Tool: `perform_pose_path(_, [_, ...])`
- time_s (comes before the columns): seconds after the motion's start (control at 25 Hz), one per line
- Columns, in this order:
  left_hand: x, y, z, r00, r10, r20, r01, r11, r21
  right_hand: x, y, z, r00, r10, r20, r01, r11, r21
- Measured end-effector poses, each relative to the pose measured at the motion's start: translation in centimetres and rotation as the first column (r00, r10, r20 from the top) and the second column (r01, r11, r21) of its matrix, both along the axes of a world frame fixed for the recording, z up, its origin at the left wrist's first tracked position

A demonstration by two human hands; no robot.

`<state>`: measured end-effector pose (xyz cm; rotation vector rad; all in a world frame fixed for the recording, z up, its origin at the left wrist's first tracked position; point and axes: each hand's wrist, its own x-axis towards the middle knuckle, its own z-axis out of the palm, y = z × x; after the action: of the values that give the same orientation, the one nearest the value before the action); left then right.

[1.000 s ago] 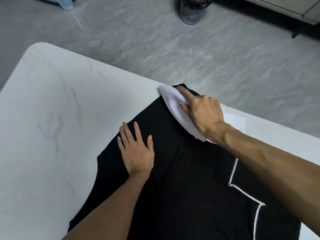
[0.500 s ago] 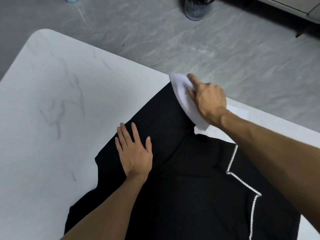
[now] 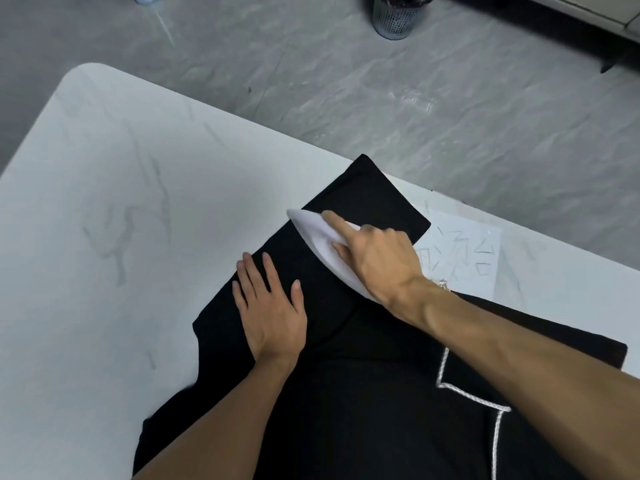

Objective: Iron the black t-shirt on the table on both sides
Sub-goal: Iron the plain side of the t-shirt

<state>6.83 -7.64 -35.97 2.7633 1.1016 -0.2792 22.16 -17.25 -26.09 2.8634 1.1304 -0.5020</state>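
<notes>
A black t-shirt (image 3: pixel 374 403) with a white line print lies spread on the white marble-look table (image 3: pixel 114 258); one sleeve (image 3: pixel 374 199) reaches toward the far edge. My right hand (image 3: pixel 377 261) grips a white iron (image 3: pixel 318 240) that rests on the sleeve near the shoulder, index finger stretched along its top. My left hand (image 3: pixel 270 313) lies flat on the cloth just left of the iron, fingers straight and spread. Much of the iron's body is hidden under my right hand.
A white sheet with printed characters (image 3: pixel 464 254) lies on the table right of the sleeve. The table's far edge runs close behind the sleeve. A mesh bin (image 3: pixel 394 19) stands on the grey floor beyond.
The iron has slid back along the sleeve from its far tip toward the shoulder, uncovering the sleeve end. My left hand has stayed flat on the cloth.
</notes>
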Motion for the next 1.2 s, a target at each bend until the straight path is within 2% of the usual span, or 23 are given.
perform_pose_path(0.28, [-0.1,0.0,0.0,1.0,-0.002,-0.017,0.002,1.0,-0.006,8.4,-3.2,-0.4,0.955,-0.253,0.152,0.252,0.967,0.027])
perform_pose_path(0.4, [0.1,0.1,-0.1,1.0,-0.003,-0.012,0.003,1.0,-0.01,10.6,-4.8,1.3,0.911,-0.395,0.116,0.386,0.918,0.09])
perform_pose_path(0.52, [0.1,0.0,0.3,1.0,-0.017,-0.013,0.017,1.0,-0.021,8.9,-6.8,3.8,0.887,-0.455,0.076,0.433,0.878,0.204])
perform_pose_path(0.64, [1.0,0.9,0.6,1.0,-0.012,0.012,0.013,0.999,-0.053,3.9,-8.3,4.7,0.852,-0.522,-0.035,0.515,0.826,0.23])
perform_pose_path(0.76, [4.3,3.3,1.2,1.0,-0.021,0.007,0.022,0.988,-0.152,-1.4,-9.5,3.8,0.762,-0.6,-0.246,0.645,0.74,0.193])
perform_pose_path(0.84, [5.1,5.1,2.3,0.984,-0.171,0.047,0.175,0.978,-0.113,-4.4,-9.3,4.1,0.671,-0.63,-0.39,0.727,0.662,0.182])
perform_pose_path(0.92, [3.6,7.4,3.3,0.9,-0.428,0.076,0.431,0.902,-0.029,-7.5,-7.6,5.1,0.616,-0.633,-0.469,0.769,0.612,0.185])
perform_pose_path(1.0, [1.1,10.3,3.5,0.823,-0.564,0.062,0.567,0.824,-0.029,-10.3,-4.4,5.8,0.649,-0.606,-0.459,0.741,0.64,0.202])
perform_pose_path(1.08, [-1.3,13.1,2.7,0.85,-0.527,0.006,0.527,0.849,-0.036,-12.4,-0.1,5.3,0.709,-0.573,-0.412,0.687,0.693,0.218])
perform_pose_path(1.2, [-4.3,15.5,1.3,0.89,-0.453,-0.051,0.452,0.892,-0.017,-14.6,5.9,2.7,0.771,-0.516,-0.373,0.601,0.783,0.16])
